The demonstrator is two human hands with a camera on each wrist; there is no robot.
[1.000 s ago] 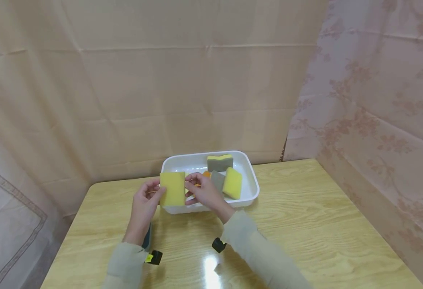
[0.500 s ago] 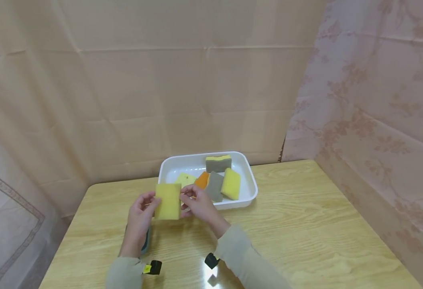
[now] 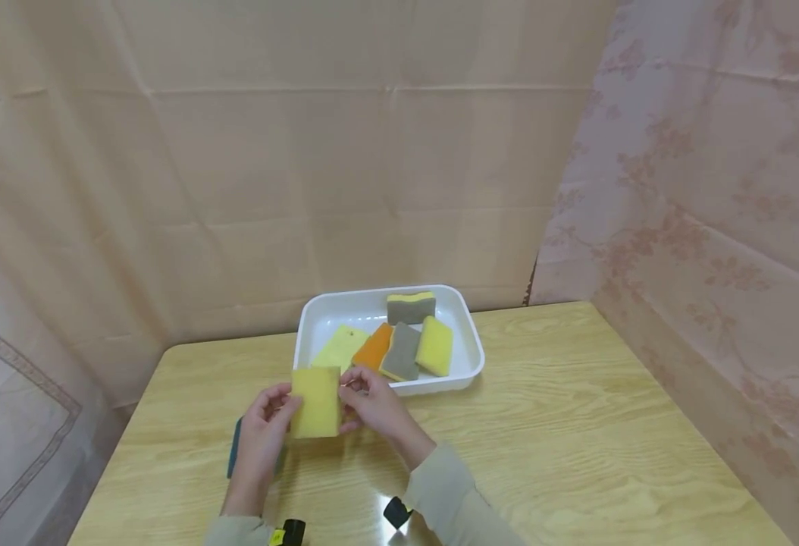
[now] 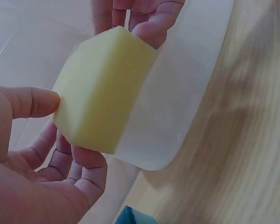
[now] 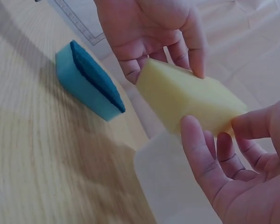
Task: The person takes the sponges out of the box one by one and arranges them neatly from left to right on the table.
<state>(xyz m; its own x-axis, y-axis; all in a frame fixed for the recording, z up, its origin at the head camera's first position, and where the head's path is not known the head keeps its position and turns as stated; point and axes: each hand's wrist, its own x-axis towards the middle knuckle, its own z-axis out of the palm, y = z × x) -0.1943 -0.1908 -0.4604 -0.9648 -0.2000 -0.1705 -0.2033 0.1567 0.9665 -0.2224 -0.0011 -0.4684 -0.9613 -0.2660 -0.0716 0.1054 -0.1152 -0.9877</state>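
A yellow sponge (image 3: 315, 403) is held up in front of the white tray (image 3: 476, 369), above the table. My left hand (image 3: 261, 425) pinches its left edge, thumb on the near face and fingers behind. On the opposite edge, my right hand (image 3: 380, 406) grips it with thumb and fingertips. The left wrist view shows the sponge (image 4: 100, 91) as a thick plain block between both hands. A blue sponge with a dark scouring side (image 5: 86, 81) stands on the table by the left forearm, partly hidden by it in the head view.
Inside the tray lie a pale yellow sheet (image 3: 340, 347), an orange piece (image 3: 374, 347), a grey-and-yellow sponge (image 3: 403, 352) and a yellow sponge (image 3: 435, 346). Another grey-and-yellow sponge (image 3: 411, 309) stands at its back wall. Curtains (image 3: 372, 189) hang behind the wooden table (image 3: 577, 425).
Both hands have drawn the yellow sponge from over the tray toward the table's near side. The pale yellow sheet and orange piece have come into view, and more of the blue sponge shows.
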